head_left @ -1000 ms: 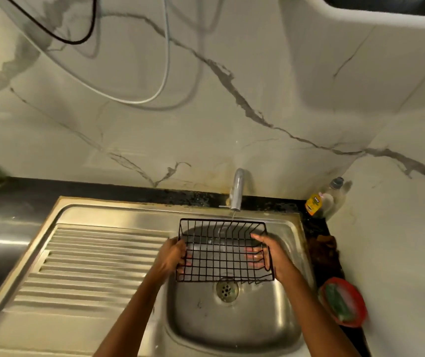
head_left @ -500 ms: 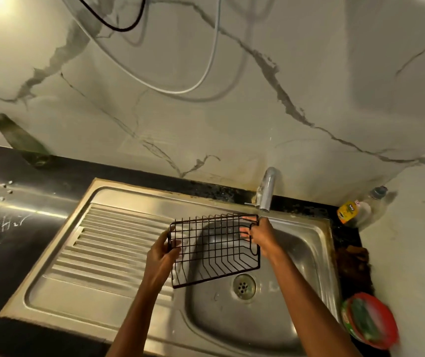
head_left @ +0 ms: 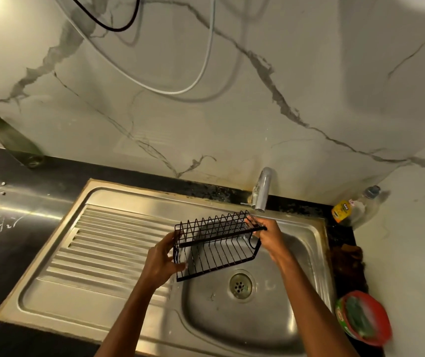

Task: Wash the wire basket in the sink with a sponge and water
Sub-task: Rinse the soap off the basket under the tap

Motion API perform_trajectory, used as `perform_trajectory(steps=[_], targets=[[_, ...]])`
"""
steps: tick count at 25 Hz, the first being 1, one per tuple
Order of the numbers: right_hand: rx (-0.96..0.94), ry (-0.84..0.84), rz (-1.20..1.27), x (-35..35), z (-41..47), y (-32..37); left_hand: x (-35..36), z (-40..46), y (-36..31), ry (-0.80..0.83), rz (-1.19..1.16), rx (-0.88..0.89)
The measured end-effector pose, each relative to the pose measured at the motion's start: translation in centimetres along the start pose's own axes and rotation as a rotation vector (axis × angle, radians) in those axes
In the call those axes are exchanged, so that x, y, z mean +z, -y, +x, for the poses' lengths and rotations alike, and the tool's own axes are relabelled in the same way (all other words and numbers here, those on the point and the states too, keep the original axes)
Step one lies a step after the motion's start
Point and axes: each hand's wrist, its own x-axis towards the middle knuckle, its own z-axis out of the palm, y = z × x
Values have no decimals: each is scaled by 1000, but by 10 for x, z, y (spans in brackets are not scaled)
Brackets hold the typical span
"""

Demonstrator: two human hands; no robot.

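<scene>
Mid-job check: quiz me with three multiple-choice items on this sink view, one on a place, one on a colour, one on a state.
1. Where is the wire basket?
A. on the drainboard
B. held over the sink basin
C. on the counter

2. What colour is the tub's rim, right of the sink?
A. red
B. blue
C. white

3. How is the basket held?
A. by the left hand alone
B. by the right hand alone
C. by both hands

Key: 1 B, it hangs above the drain; 2 A, the rim is red; 3 C, each hand grips one end.
</scene>
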Motion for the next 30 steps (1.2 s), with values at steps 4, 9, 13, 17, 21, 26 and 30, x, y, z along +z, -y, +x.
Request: perform_trajectory(steps=[4,9,13,17,21,26,30], targets=[[30,-17,-1,11,21,5,-10,7,-4,-58,1,-8],[28,-165,-27,39,27,13,-26,15,-11,-118,-59,-59],[-40,-322,189,23,-7,6,-17,29,-32,25,-127,-283],[-56,-459,380,-11,-53,-21,1,26,-53,249,-675,-497],[-232,-347,416,-31,-94,-16,43,34,-77,280,-802,-758],[-358,-76,281,-83,-113,-7,70,58,-93,366,-706,-752],[-383,-4,206,-118,-115,-11,70,57,-98,400,-792,-731]])
